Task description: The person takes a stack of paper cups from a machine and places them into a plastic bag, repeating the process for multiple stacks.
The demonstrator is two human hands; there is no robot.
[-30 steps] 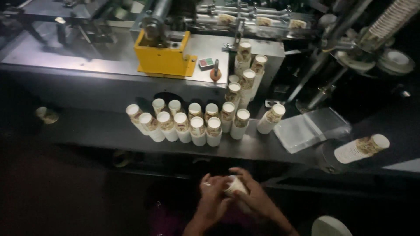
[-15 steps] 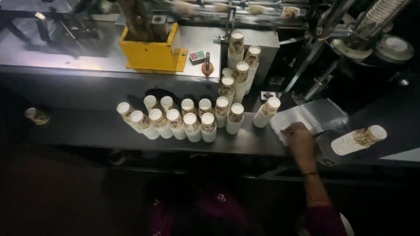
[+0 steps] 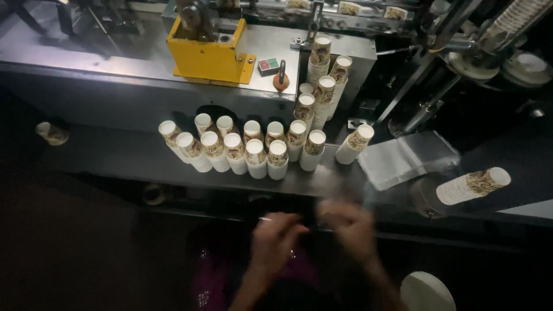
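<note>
Pulled back from the clear bags (image 3: 412, 161), the right hand (image 3: 351, 227) now meets the left hand (image 3: 273, 239) below the desk (image 3: 115, 158) edge, both blurred around something thin and clear; whether either grip is closed cannot be told. Paper-cup stacks (image 3: 256, 152) stand in rows above, untouched.
</note>
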